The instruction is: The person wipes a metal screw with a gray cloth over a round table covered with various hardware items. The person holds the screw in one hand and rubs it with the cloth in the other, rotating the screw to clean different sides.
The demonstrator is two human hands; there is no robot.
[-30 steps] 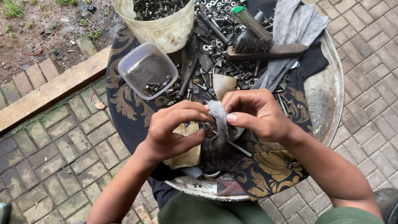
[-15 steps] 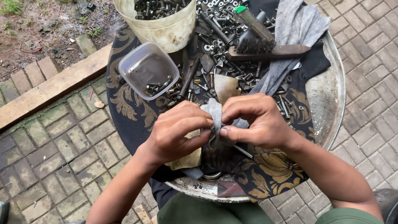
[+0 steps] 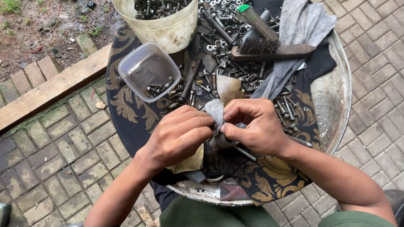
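Note:
My left hand [image 3: 179, 134] and my right hand [image 3: 254, 126] meet over the middle of a round metal tray [image 3: 336, 96] draped with a black and gold patterned cloth [image 3: 126, 105]. Both hands pinch a small grey rag [image 3: 215, 112] bunched between their fingertips. Whatever the rag wraps is hidden by the fingers. Loose bolts, nuts and washers [image 3: 219, 50] lie just beyond the hands.
A clear plastic tub [image 3: 147, 69] with a few bolts sits left of the pile. A cream bucket [image 3: 162, 25] full of bolts stands at the back. A wire brush [image 3: 269, 50], a green-capped tool [image 3: 252, 17] and a grey cloth [image 3: 303, 25] lie at the back right. Brick paving surrounds the tray.
The hands have drawn a little closer together on the rag, the fingers shifting slightly as they work it. Nothing else has moved.

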